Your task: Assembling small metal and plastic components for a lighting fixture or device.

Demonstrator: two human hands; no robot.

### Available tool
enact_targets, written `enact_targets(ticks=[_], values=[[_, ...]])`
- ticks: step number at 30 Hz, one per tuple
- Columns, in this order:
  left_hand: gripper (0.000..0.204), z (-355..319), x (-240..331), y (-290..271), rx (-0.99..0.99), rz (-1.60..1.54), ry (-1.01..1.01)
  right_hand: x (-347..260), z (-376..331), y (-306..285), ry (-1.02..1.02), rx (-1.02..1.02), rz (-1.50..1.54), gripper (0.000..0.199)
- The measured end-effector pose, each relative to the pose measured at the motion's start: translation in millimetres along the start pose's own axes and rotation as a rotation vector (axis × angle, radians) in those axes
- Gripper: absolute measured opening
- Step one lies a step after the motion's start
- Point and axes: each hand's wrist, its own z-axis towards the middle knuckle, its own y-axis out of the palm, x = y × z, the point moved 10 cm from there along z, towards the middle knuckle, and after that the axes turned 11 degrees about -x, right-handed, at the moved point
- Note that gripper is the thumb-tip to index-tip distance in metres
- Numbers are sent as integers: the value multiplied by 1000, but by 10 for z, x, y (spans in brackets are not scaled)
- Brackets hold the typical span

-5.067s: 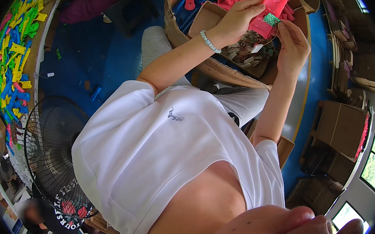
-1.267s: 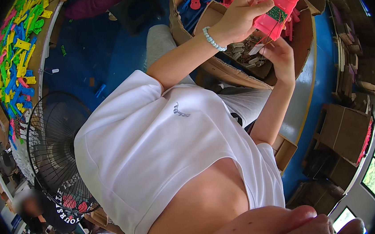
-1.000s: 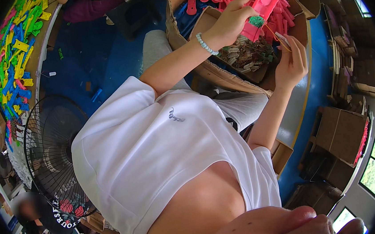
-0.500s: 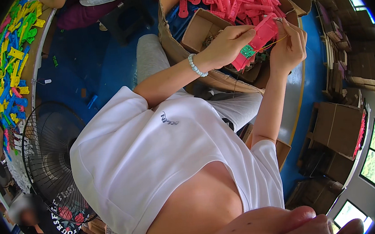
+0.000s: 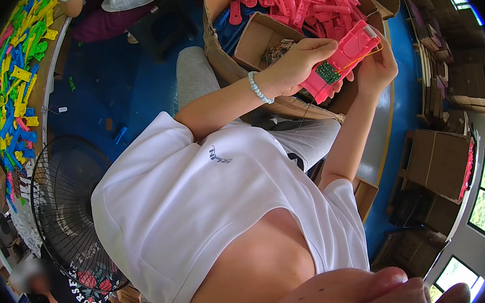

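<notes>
A pink plastic casing (image 5: 353, 48), open side up, lies tilted between my two hands over the box. Inside it sits a small green circuit board (image 5: 327, 72), and a thin yellow wire (image 5: 356, 62) runs from the board toward the casing's far right end. My left hand (image 5: 303, 64), wearing a bead bracelet (image 5: 258, 89), pinches the casing's left side with the thumb on top and fingers underneath. Closed around the right end is my right hand (image 5: 378, 70), its fingertips partly hidden behind the casing. A thin dark wire (image 5: 306, 111) hangs below the casing.
Many pink casings (image 5: 313, 4) fill a large cardboard box (image 5: 214, 50), with a smaller carton (image 5: 245, 50) of small parts inside it. To the left are a black fan (image 5: 65, 207) and a table of coloured plastic parts (image 5: 19, 73). Stacked cartons (image 5: 436, 160) stand at right; other people are nearby.
The casing has turned to show its inside and the board more fully, and has moved slightly lower. My right hand has shifted from pinching near the top end to holding that end from behind.
</notes>
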Motion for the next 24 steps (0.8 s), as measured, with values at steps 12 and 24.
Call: enact_targets(ticks=[12, 24], values=[[28, 140, 64, -413, 98, 818, 210, 773, -478, 193, 308, 1, 775, 32], [34, 216, -663, -168, -105, 1152, 260, 806, -1345, -257, 325, 391, 618, 18]])
